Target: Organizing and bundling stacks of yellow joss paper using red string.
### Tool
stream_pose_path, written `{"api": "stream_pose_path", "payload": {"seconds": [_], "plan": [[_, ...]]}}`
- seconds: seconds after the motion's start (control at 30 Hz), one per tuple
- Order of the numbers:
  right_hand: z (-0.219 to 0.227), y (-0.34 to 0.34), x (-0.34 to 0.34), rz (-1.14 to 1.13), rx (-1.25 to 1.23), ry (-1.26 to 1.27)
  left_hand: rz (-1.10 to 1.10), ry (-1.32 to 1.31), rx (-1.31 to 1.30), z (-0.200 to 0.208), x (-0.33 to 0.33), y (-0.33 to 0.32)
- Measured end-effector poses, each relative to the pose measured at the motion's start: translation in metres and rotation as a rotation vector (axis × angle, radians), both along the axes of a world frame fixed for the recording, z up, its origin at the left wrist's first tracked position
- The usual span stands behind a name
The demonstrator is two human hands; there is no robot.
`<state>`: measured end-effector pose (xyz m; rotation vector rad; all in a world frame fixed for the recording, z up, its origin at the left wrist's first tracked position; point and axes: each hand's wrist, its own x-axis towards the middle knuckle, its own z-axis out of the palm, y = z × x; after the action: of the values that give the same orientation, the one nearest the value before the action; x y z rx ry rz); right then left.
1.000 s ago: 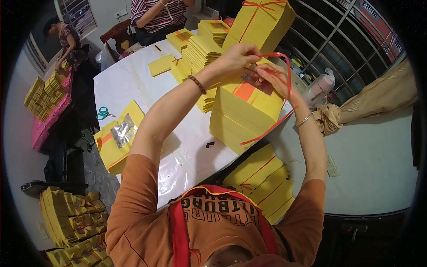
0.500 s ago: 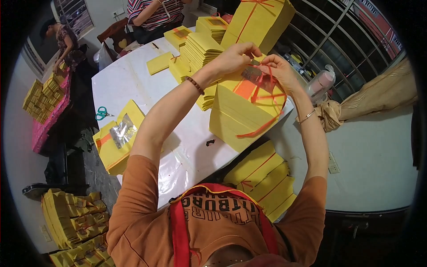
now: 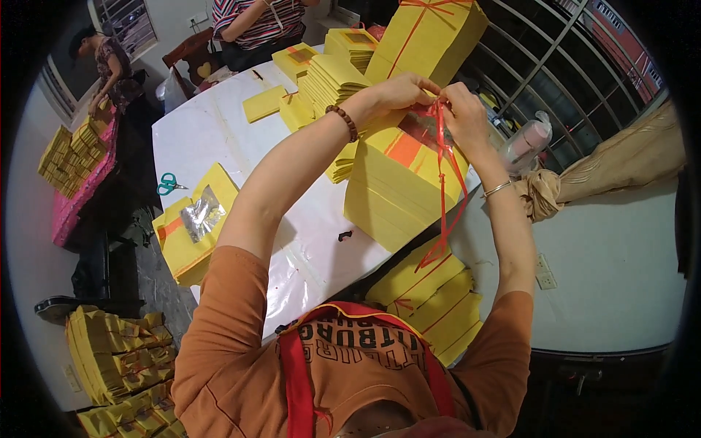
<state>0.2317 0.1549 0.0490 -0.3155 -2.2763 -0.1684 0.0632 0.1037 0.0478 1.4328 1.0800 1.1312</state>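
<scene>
A thick yellow bundle of flat paper pieces (image 3: 394, 193) lies near the table's right edge, an orange strip (image 3: 405, 149) and a shiny clear window on its top. Over its far end, my left hand (image 3: 406, 91) and my right hand (image 3: 464, 117) meet, fingers pinched on a thin red ribbon (image 3: 442, 162). The ribbon's loose length trails down over the bundle's right side toward me. Exactly how it crosses between the fingertips is hidden. A bead bracelet circles my left wrist, and a metal bangle my right.
Green-handled scissors (image 3: 169, 184) lie at left beside another yellow bundle (image 3: 171, 255). Beyond my left arm stand yellow stacks (image 3: 332, 84) and a tall ribbon-tied bundle (image 3: 427, 40). A wrapped pink cylinder (image 3: 527, 142) is at right. Two people are across the room.
My hands have come closer together at the ribbon. Its loose end, earlier lying across the bundle's top and front, now hangs lower past the bundle's right side.
</scene>
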Motion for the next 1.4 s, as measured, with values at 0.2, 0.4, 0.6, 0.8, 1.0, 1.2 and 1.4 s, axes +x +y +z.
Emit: {"api": "stream_pose_path", "payload": {"seconds": [0.2, 0.4, 0.6, 0.8, 1.0, 1.2, 1.4], "plan": [[0.005, -0.002, 0.006, -0.052, 0.094, 0.014, 0.008, 0.068, 0.042, -0.002, -0.007, 0.009], [0.005, -0.008, 0.015, -0.03, 0.018, 0.052, 0.175, -0.001, 0.188, -0.004, 0.004, 0.014], [0.0, -0.025, 0.035, -0.005, 0.094, -0.074, 0.455, 0.977, 0.694, -0.008, -0.022, 0.003], [-0.009, -0.027, 0.054, 0.022, -0.016, -0.186, 0.46, 1.176, 0.704, -0.028, -0.039, 0.005], [-0.087, -0.01, 0.1, 0.216, -0.864, 0.481, 0.447, -0.033, 0.053, -0.102, -0.073, -0.026], [-0.297, -0.037, 0.08, 0.048, -1.592, 1.009, 0.228, -0.469, -0.394, -0.216, -0.034, -0.071], [-0.322, -0.06, 0.04, 0.407, -1.835, 1.118, 0.186, -0.295, -0.439, -0.292, -0.036, -0.072]]}}
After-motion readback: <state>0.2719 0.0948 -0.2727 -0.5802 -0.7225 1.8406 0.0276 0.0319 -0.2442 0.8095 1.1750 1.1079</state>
